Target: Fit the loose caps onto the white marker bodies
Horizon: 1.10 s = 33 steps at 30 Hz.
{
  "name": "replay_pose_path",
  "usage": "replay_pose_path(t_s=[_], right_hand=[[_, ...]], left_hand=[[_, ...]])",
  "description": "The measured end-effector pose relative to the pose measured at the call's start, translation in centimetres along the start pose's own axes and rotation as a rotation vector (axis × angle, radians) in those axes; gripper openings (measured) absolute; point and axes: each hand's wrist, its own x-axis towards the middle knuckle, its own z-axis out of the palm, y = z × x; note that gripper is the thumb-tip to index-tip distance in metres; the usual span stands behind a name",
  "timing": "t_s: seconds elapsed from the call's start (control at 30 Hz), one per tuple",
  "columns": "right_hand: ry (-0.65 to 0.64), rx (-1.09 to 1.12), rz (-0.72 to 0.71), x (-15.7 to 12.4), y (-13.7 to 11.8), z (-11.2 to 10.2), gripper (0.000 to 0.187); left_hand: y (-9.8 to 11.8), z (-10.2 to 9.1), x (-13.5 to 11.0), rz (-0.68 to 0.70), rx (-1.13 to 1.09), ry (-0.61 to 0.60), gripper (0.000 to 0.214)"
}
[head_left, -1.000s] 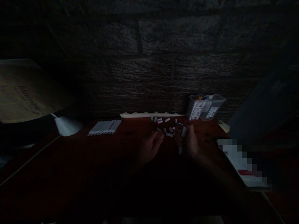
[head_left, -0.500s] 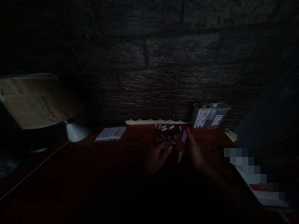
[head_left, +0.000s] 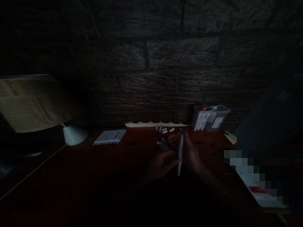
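Observation:
A white marker (head_left: 180, 154) stands nearly upright between my hands. My right hand (head_left: 192, 156) is closed around its upper part, with the fingers curled behind it. Lower down, the fingertips of my left hand (head_left: 163, 164) meet the marker's barrel in what looks like a pinch. Just beyond my hands lie several loose caps (head_left: 165, 130) with coloured ends, some partly hidden by my fingers. A neat row of white markers (head_left: 110, 136) lies on the wooden table to the left. The light is very dim, so finer details are lost.
Two clear plastic boxes (head_left: 217, 118) stand by the wall at the back right, one with white markers in it. At the left is a lamp (head_left: 74, 135) with a paper-like shade and a cord. A white scalloped strip (head_left: 156, 125) runs along the wall.
My left hand has moved right and its fingertips now meet the marker. The marker has come nearer and stands more upright. The view has shifted slightly.

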Motion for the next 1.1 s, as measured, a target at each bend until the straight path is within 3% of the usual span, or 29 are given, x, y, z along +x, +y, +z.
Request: replay_pose_path(t_s=[0.07, 0.13, 0.3, 0.47, 0.6, 0.7, 0.83, 0.97, 1.1], right_hand=[[-0.057, 0.007, -0.004, 0.0, -0.2, 0.1, 0.057], [-0.037, -0.044, -0.007, 0.2, -0.5, -0.4, 0.050], [0.215, -0.331, -0.019, 0.7, -0.4, -1.4, 0.040], [0.030, -0.741, -0.274, 0.6, -0.3, -2.0, 0.026], [-0.112, -1.009, -0.164, 0.8, -1.0, -4.5, 0.017], [-0.151, -1.140, -0.100, 0.9, -0.9, -5.9, 0.017], [-0.159, -1.204, -0.122, 0.8, -0.4, -6.4, 0.022], [-0.053, -1.141, -0.061, 0.8, -0.3, -6.3, 0.027], [-0.014, -1.077, -0.098, 2.6, -0.5, -4.4, 0.032]], left_hand=[[-0.3, -0.1, 0.1, -0.010, 0.010, 0.004, 0.025], [-0.3, -0.4, 0.2, -0.031, 0.017, 0.042, 0.024], [-0.1, -0.3, 0.4, -0.051, 0.128, 0.088, 0.028], [0.2, 0.2, 0.0, 0.079, 0.398, -0.022, 0.018], [0.7, 0.0, -0.4, 0.210, 0.573, -0.059, 0.025], [0.9, 0.1, -0.5, 0.305, 0.658, -0.141, 0.021], [0.7, 0.1, -0.4, 0.332, 0.763, -0.216, 0.022], [0.0, -0.3, -0.4, 0.338, 0.786, -0.164, 0.025], [-0.4, -0.7, -0.2, 0.359, 0.794, -0.123, 0.020]])
